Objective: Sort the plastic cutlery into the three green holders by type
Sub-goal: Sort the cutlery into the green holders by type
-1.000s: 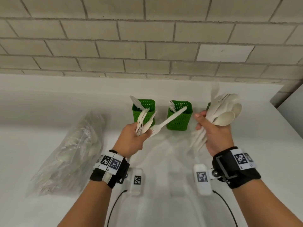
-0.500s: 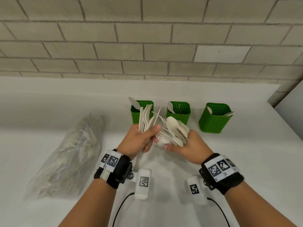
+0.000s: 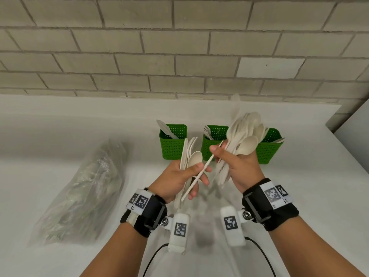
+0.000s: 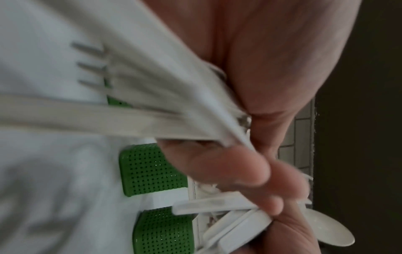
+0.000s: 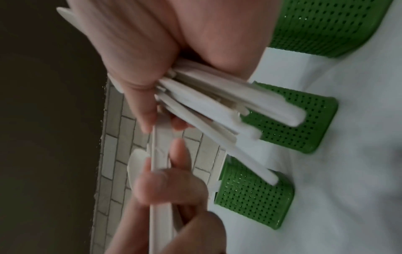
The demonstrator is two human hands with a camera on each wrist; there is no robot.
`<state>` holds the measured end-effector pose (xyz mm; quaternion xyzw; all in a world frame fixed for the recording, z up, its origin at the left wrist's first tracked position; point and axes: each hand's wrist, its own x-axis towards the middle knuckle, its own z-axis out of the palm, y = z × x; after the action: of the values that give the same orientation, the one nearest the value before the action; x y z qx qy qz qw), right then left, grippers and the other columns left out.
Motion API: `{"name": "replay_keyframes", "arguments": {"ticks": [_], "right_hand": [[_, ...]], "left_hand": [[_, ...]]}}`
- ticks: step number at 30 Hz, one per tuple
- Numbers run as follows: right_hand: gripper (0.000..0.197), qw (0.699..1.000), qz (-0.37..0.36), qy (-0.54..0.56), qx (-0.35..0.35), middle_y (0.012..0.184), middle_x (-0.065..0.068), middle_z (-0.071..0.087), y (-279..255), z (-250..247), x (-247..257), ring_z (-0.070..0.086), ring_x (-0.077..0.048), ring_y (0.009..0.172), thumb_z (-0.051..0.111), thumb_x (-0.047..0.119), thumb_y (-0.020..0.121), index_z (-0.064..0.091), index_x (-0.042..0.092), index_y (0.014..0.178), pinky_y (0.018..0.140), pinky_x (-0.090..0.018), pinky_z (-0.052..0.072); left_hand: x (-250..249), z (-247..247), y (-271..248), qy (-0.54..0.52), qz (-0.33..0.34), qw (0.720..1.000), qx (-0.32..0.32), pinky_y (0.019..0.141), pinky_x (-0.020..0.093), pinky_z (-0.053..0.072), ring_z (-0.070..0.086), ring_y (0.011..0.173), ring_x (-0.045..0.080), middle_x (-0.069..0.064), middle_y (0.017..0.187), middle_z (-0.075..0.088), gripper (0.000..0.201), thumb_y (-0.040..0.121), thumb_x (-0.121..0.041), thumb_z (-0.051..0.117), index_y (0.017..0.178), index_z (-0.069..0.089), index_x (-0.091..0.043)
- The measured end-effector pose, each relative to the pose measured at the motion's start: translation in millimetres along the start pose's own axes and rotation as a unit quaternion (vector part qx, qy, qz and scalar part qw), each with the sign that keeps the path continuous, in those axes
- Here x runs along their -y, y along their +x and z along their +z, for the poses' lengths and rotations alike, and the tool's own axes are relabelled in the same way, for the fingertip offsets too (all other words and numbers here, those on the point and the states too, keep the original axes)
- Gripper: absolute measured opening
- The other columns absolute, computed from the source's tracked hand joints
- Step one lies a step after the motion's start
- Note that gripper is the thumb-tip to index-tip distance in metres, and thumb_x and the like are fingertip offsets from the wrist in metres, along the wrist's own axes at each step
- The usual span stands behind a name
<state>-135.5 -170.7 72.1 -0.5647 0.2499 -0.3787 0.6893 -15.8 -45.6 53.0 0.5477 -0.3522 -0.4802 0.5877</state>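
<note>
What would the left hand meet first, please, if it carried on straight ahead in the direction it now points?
Probably the left green perforated plastic holder, which stands just beyond the white plastic cutlery the left hand grips. Depth is unclear from the head view, so it might instead pass into the gap beside the middle green holder.

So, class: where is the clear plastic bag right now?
In the head view, the clear plastic bag lies on the white counter at the left, beside the left hand.

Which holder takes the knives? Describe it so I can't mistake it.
Three green holders stand in a row on the white counter below the brick wall. The knife holder is the leftmost, nearest the clear plastic bag. A knife blade sticks out of it.
</note>
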Motion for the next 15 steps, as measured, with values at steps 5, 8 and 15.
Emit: {"name": "replay_keyframes", "arguments": {"ticks": [5,8,15], "right_hand": [[0.019,0.993,0.063,0.097,-0.027,0.069,-0.005,0.064,-2.3,6.1,-0.1,0.063,-0.017,0.064,0.072,-0.002,0.078,0.061,0.010,0.088,0.061,-0.031,0.052],[0.015,0.987,0.111,0.117,0.020,0.066,-0.011,0.064,-10.5,12.0,-2.2,0.062,-0.024,0.056,0.071,0.003,0.078,0.063,0.005,0.090,0.056,-0.034,0.055],[0.014,1.000,0.027,0.007,0.006,0.057,-0.004,0.057,-3.0,-2.7,2.0,0.052,-0.019,0.050,0.077,0.005,0.075,0.063,0.007,0.078,0.055,-0.032,0.048]], "left_hand": [[0.9,5.1,1.9,0.028,0.039,0.997,-0.065,0.041,0.022,0.027,0.037,0.037,0.013,0.001,0.059,0.057,0.032,0.093,-0.025,0.058,0.091,0.064,0.007],[-1.6,13.0,3.8,0.064,0.048,0.994,-0.079,0.039,0.020,0.030,0.043,0.037,0.010,-0.003,0.051,0.058,0.024,0.098,-0.017,0.054,0.077,0.062,-0.006],[7.0,3.5,7.8,0.063,0.003,0.989,-0.136,0.036,0.021,0.029,0.060,0.053,0.019,0.005,0.078,0.066,0.024,0.092,-0.028,0.064,0.091,0.069,-0.004]]}}
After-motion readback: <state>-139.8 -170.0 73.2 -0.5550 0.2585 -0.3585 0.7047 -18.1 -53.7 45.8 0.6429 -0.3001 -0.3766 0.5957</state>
